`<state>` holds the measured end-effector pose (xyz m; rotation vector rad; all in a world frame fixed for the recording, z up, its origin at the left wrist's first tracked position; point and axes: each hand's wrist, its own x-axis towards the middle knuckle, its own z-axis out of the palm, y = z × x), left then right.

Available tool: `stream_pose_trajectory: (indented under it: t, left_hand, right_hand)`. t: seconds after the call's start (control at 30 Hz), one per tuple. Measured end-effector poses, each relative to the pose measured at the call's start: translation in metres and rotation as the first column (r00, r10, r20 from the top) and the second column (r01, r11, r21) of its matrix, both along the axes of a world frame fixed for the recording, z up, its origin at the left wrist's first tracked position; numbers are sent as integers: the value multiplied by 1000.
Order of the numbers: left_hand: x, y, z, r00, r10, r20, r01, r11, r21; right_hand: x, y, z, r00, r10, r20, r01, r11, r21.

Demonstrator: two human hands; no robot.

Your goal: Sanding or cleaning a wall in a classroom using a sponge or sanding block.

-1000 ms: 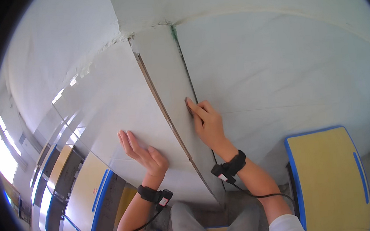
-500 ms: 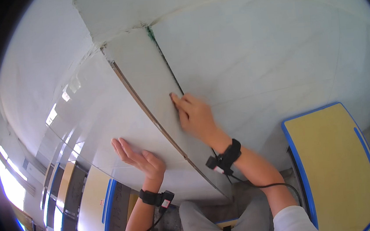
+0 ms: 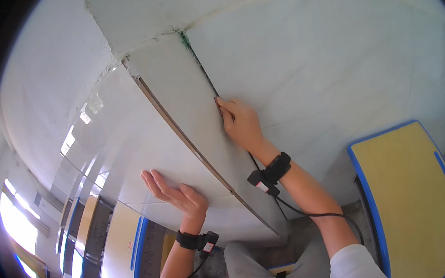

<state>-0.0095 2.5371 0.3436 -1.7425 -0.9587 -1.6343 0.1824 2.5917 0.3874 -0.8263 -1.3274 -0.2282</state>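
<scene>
My right hand (image 3: 244, 125) is closed, thumb and forefinger pinching a small thin brown piece (image 3: 216, 102) whose kind I cannot make out. Its tip is at the dark joint (image 3: 201, 65) in the inner corner between two pale tiled wall faces; whether it enters the joint I cannot tell. Green staining marks the joint's upper end. Further left, my left hand (image 3: 177, 194) rests with fingers stretched out on the glossy tiled wall (image 3: 128, 147), past the brown strip (image 3: 176, 130) along the outer corner. It holds nothing.
A desk (image 3: 409, 191) with a yellow top and blue edging stands at my right. Another such desk (image 3: 119, 243) is at the lower left, with several more behind it. Black cables run from bands on both wrists. A bright window (image 3: 19, 220) lies far left.
My right hand has brought the brown piece from the tile face over to the dark joint. The left hand stays on the wall, and the view has shifted slightly.
</scene>
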Motion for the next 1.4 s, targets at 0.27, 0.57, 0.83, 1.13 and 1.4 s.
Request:
stream_pose_trajectory:
  t: [0.27, 0.57, 0.83, 1.13, 1.4]
  left_hand:
    - [-4, -1, -1, 1000, -1, 2, 1, 1000, 13]
    - [-9, -5, -2, 1000, -15, -9, 15, 1000, 27]
    - [-11, 0, -6, 1000, -17, -26, 17, 999, 30]
    - [-27, 18, -63, 971, 39, -236, -16, 995, 102]
    - [-31, 18, -60, 978, 46, -205, -27, 995, 94]
  right_hand:
    - [-12, -37, -11, 986, 161, -38, -162, 986, -44]
    - [107, -27, 80, 826, -561, -55, 553, 788, 272]
    - [131, -19, -51, 499, -605, 621, 452, 793, 409]
    - [184, -46, 49, 677, -615, 404, 530, 788, 313]
    - [157, -29, -92, 401, -324, 857, 514, 854, 82]
